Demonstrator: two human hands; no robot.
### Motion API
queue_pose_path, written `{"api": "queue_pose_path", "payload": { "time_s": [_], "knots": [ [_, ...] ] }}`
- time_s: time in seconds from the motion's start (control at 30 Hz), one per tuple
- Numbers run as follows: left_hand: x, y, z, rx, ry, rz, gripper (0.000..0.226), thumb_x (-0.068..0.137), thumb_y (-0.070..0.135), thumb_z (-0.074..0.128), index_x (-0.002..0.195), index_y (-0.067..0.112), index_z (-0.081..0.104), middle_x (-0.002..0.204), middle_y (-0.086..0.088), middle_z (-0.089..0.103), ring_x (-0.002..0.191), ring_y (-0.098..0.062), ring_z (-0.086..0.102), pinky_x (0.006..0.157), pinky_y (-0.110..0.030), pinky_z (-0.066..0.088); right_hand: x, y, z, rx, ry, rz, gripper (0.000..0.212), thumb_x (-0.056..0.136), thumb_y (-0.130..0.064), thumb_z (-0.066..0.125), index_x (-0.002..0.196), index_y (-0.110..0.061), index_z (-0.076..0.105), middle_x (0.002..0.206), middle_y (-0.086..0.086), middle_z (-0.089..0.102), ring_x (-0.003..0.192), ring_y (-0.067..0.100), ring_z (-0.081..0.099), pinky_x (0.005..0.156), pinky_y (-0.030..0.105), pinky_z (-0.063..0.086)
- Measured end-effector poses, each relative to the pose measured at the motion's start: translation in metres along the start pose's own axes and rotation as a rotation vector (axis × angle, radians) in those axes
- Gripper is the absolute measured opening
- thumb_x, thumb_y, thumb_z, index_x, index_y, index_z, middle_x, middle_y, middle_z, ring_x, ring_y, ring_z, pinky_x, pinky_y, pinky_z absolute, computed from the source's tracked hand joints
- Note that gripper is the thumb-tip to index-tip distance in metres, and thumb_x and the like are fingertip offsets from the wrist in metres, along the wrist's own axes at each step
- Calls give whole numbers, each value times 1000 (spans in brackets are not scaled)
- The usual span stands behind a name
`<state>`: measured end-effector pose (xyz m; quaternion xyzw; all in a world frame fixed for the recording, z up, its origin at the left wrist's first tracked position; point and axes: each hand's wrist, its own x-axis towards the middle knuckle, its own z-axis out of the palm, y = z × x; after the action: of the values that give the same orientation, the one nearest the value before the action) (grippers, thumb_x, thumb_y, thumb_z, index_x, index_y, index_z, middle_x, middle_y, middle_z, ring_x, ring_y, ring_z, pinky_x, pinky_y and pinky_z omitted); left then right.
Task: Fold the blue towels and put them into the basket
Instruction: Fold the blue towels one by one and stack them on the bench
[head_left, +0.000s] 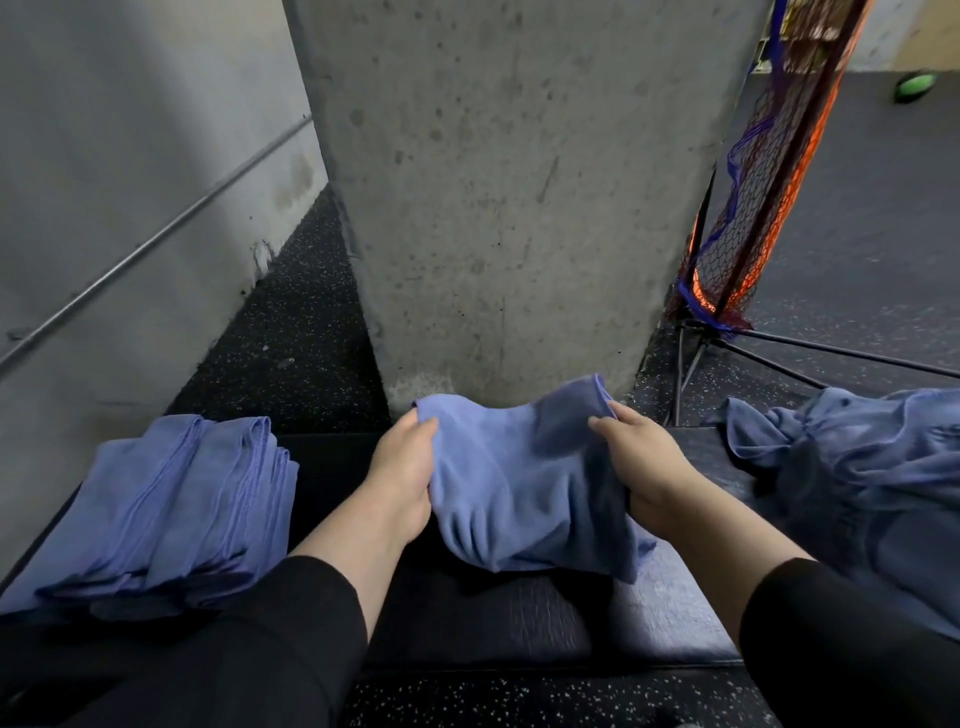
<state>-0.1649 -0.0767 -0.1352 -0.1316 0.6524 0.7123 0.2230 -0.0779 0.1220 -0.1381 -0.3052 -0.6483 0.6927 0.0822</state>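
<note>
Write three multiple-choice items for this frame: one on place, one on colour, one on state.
1. Where is the folded stack?
A. Person's left
B. Person's right
C. Behind the pillar

2. What colour is the held towel?
A. Green
B. Blue
C. White

3. How is the towel held?
A. Left hand only
B. Neither hand
C. Both hands

Answers: 1 A, the stack lies beyond the left hand. 2 B, its cloth is blue. 3 C, the left hand and right hand each grip a side.
</note>
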Motion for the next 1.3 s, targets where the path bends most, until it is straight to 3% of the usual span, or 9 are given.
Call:
{"api": "queue_pose_path", "payload": {
  "time_s": [0.1,0.23,0.4,0.53,0.73,0.83,1.0,1.17,1.3],
  "knots": [
    [2,-5,-4,116,18,-158,27,98,22,63,111,0,70,98,-18,76,89,-33,74,86,-47,60,3,5,-4,-80,7,92,14,92,-11,64,96,0,72,98,23,74,98,36,71,93,53,55],
    [-5,-11,-3,205,-29,-177,20,100,13,54,111,4,68,99,-19,75,85,-33,73,67,-40,60,1,11,-11,-290,-66,145,17,93,-11,62,90,3,71,93,28,72,80,28,65,72,42,51],
    [3,9,-11,-158,-134,-46,42,103,41,50,122,8,67,113,-15,74,106,-30,71,95,-44,55,-2,-25,-20,295,31,42,20,99,-23,61,90,-6,66,76,11,64,70,19,61,64,29,50],
    [-16,-2,-13,179,-221,12,27,104,24,50,117,8,69,105,-14,76,96,-27,73,80,-38,58,-22,-18,-25,-251,-225,121,25,98,-21,62,102,3,70,90,19,67,80,27,61,71,40,49],
    [-15,11,-27,-66,-145,20,33,99,34,61,118,8,70,112,-15,74,107,-30,70,98,-46,54,-17,-36,-40,195,124,16,17,98,-18,60,100,-4,71,84,12,73,81,27,68,75,35,54],
    [-31,0,-28,284,-235,-56,23,103,25,56,118,14,69,108,-10,76,102,-28,72,89,-43,57,-33,-24,-40,-19,-140,98,21,99,-8,57,110,5,68,89,21,71,71,28,68,61,34,56],
    [-29,10,-26,-7,-30,7,21,106,21,49,107,13,69,97,-9,76,87,-21,71,71,-30,56,-22,-27,-44,106,68,17,17,96,-3,52,97,-4,68,71,14,61,57,22,56,55,28,46],
    [-33,9,-34,77,-35,-35,22,106,17,48,109,13,69,102,-11,75,92,-23,71,73,-33,54,-38,-11,-46,-161,-193,158,27,91,5,45,87,-7,68,70,11,56,63,23,54,73,43,56],
    [-33,15,-35,19,6,19,18,104,19,53,101,12,70,96,-11,75,76,-19,70,65,-29,52,-22,-17,-50,75,70,111,26,85,4,40,87,-3,65,69,12,48,57,23,48,53,28,41]
  ]
}}
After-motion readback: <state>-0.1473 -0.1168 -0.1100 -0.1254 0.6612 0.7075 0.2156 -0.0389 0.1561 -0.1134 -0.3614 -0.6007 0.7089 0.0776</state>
